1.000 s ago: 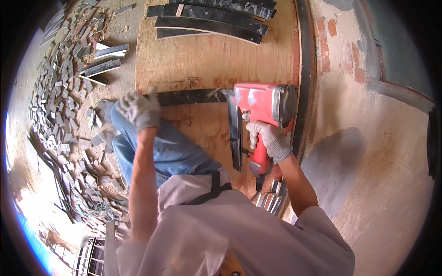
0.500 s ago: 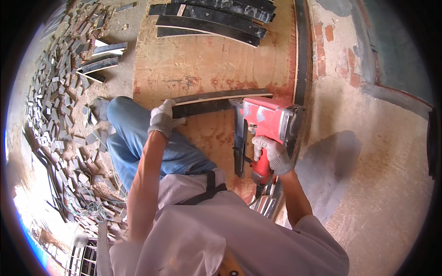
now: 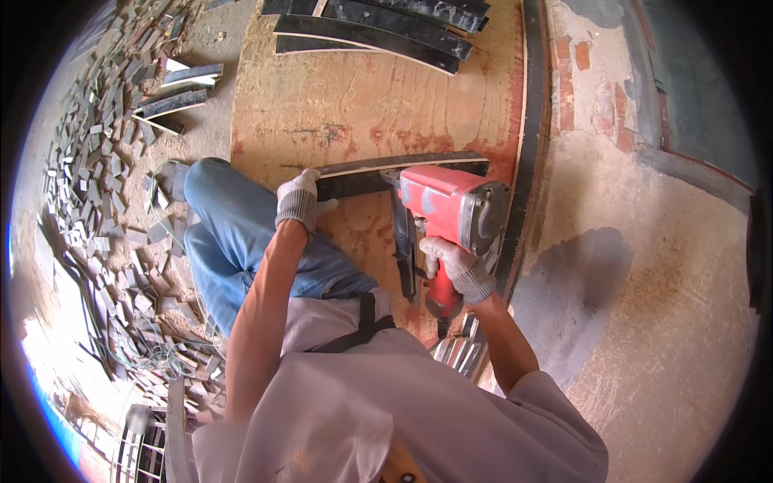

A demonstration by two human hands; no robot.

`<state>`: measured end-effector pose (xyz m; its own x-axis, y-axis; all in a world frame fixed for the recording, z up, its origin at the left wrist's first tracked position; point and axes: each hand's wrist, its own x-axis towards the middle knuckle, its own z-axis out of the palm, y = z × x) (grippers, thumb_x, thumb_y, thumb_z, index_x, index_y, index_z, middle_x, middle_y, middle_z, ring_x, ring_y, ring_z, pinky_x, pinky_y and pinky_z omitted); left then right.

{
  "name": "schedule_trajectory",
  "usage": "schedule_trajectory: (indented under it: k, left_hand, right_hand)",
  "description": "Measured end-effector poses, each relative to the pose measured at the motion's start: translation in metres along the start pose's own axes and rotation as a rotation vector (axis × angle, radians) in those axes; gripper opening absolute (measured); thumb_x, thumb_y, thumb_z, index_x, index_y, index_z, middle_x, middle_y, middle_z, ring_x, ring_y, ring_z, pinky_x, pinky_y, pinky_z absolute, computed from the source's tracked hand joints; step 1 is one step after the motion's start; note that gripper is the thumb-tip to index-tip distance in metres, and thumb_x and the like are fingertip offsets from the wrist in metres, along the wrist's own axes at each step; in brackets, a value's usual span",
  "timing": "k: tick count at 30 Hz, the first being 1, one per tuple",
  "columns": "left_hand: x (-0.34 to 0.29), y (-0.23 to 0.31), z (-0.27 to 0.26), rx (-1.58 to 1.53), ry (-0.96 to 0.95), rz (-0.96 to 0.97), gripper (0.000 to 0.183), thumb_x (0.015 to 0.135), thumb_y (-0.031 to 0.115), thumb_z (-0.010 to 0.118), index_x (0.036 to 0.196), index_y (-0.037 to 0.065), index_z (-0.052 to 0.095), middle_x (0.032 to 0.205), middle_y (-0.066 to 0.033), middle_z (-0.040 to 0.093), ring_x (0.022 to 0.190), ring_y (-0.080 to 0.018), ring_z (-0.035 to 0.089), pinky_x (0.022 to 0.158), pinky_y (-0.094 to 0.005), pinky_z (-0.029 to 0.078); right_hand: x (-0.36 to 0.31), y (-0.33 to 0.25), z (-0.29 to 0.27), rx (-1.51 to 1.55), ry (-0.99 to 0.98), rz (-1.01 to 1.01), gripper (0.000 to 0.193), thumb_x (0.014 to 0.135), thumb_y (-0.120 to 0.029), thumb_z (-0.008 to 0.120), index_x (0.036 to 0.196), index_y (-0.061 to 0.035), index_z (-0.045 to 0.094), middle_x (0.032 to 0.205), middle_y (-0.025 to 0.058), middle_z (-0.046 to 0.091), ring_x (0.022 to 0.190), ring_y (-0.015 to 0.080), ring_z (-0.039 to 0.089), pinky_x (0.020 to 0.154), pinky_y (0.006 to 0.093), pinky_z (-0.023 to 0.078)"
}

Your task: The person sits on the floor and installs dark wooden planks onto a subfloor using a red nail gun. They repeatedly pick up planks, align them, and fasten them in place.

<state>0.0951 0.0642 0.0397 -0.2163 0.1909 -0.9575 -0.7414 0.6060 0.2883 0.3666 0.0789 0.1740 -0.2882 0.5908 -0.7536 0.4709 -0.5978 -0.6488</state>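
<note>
My left hand [image 3: 298, 200], in a pale work glove, grips the left end of a pair of dark, slightly curved wooden strips [image 3: 362, 182] with light edges. They lie across a plywood board [image 3: 290, 101], one beside the other. My right hand [image 3: 456, 266], gloved too, is wrapped round the grip of a red nail gun [image 3: 439, 193]. The gun's nose is over the strips, right of their middle; whether it presses on them I cannot tell. Its black magazine [image 3: 404, 241] points back toward me.
More dark strips [image 3: 370, 36] are stacked at the board's far end. A long dark rail [image 3: 527, 121] runs along its right side, beside a patchy wall surface [image 3: 596, 113]. Many small offcuts [image 3: 93, 189] cover the floor at left, with a thin hose [image 3: 165, 366] among them.
The nail gun and my right hand have shifted left along the strips. My left hand has moved a little to the right, still at the strips' left end.
</note>
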Motion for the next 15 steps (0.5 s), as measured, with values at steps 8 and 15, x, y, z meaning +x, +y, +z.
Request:
schedule_trajectory:
  k: [8, 15]
  left_hand:
    - [-0.006, 0.003, 0.001, 0.075, -0.002, 0.079, 0.031, 0.092, 0.015, 0.059, 0.106, -0.012, 0.066, 0.099, -0.0208, 0.069, 0.086, -0.0278, 0.071, 0.06, -0.0356, 0.064]
    - [0.08, -0.036, -0.04, 0.762, -0.129, 0.569, 0.044, 0.075, 0.011, 0.084, 0.115, 0.002, 0.067, 0.11, -0.0174, 0.073, 0.092, -0.0247, 0.073, 0.079, -0.0347, 0.061]
  right_hand:
    - [-0.001, -0.001, 0.004, -0.01, 0.008, -0.008, 0.018, 0.095, -0.016, 0.058, 0.091, -0.0005, 0.067, 0.061, 0.0051, 0.058, 0.054, 0.0149, 0.055, 0.058, 0.0297, 0.045]
    - [0.0, 0.0, 0.014, -0.023, -0.001, -0.041, 0.017, 0.094, -0.015, 0.061, 0.084, -0.0016, 0.066, 0.06, 0.004, 0.058, 0.05, 0.0145, 0.053, 0.054, 0.0286, 0.043]
